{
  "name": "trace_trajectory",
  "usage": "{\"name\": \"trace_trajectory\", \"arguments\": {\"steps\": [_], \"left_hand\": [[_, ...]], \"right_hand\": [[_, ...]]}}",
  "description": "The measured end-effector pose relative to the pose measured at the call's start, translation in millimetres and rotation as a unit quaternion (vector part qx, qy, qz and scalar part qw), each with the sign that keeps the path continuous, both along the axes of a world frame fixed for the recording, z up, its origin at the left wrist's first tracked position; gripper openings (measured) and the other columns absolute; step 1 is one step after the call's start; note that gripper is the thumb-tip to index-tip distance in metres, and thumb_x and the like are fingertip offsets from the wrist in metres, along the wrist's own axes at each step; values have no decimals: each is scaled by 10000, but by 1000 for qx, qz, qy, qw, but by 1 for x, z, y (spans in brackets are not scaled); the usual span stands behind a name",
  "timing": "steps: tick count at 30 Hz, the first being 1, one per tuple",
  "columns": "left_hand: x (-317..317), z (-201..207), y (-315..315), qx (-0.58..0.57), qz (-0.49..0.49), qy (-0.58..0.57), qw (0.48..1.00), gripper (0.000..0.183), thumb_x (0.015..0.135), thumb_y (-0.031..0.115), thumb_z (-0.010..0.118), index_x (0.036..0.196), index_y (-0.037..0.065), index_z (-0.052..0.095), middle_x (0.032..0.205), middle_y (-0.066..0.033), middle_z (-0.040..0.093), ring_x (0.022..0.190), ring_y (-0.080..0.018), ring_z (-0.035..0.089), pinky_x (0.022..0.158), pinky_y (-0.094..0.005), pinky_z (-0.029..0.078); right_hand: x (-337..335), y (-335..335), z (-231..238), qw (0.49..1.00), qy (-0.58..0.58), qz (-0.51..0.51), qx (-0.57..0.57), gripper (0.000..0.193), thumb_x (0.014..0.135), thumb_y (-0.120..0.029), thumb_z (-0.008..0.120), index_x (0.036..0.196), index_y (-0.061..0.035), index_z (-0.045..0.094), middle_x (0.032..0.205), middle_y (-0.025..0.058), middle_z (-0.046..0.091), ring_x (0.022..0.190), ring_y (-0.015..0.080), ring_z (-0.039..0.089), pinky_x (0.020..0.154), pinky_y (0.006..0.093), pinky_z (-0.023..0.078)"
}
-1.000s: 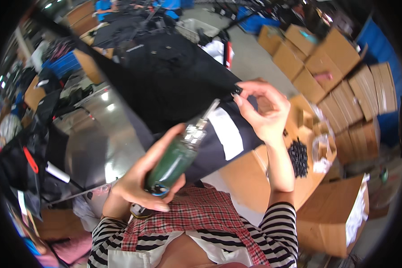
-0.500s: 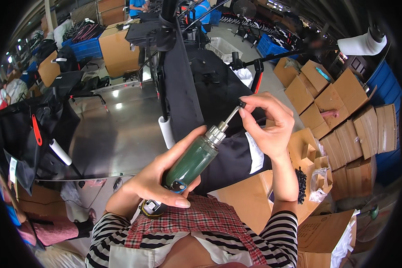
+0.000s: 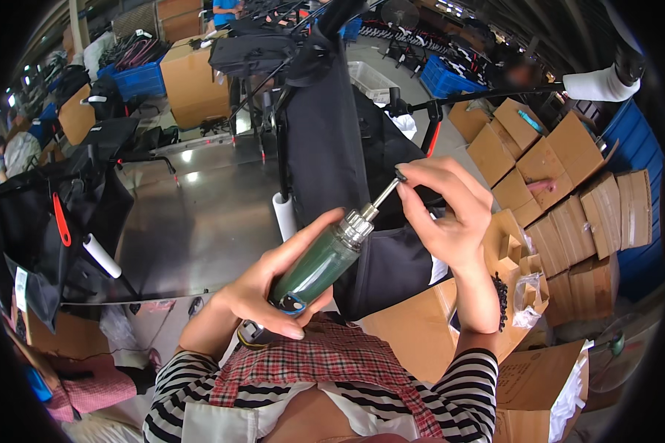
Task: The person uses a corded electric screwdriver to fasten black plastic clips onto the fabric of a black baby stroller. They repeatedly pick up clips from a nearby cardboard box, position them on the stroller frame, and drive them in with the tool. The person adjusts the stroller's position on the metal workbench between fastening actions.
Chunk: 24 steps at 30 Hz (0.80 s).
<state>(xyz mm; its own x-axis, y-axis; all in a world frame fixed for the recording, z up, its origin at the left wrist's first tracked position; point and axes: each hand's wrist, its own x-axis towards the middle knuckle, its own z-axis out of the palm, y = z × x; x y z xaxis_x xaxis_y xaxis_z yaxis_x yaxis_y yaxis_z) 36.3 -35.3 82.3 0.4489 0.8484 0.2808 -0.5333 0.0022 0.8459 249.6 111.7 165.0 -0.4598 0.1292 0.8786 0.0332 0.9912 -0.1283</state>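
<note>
My left hand [image 3: 270,284] is wrapped round the body of a green electric screwdriver [image 3: 316,260], whose metal bit points up and to the right. At the bit's tip, my right hand [image 3: 451,210] pinches a small black piece [image 3: 400,177] between thumb and forefinger. Its exact kind is too small to make out. Just beyond my hands stands a black fabric assembly [image 3: 324,136] on a dark tube frame, with a white-wrapped tube [image 3: 283,216] beside it. Its lower part is partly hidden behind the screwdriver and my hands.
A shiny metal table [image 3: 192,244] spreads to the left, with another black fabric piece [image 3: 89,214] at its far left. On my right are a cardboard sheet [image 3: 410,321], a pile of small black parts [image 3: 501,303] and stacked cartons [image 3: 569,229]. A white-covered bar end [image 3: 602,83] juts in at upper right.
The black fabric assembly has turned and shifted to the right. Both hands stay nearly in place; my right hand has moved slightly right, still pinching at the bit's tip.
</note>
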Motion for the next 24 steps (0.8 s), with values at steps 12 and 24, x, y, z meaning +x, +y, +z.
{"name": "trace_trajectory", "arguments": {"steps": [12,24], "left_hand": [[-43,14,5,113,140,-191,965,1331,645,150,830,1612,240,-80,849,-198,572,464,-217,579,439,-308,492],[-89,-14,11,198,125,-259,937,1043,706,15,778,1533,-17,144,955,-188,558,591,-265,687,1015,-729,409]], "right_hand": [[-82,-76,-57,960,-185,144,-152,322,848,42,644,1163,74,582,876,197,642,781,366,678,699,444,556],[-130,-39,30,980,36,80,-179,269,1076,-181,490,1017,22,655,625,-11,549,531,50,493,493,229,392]]}}
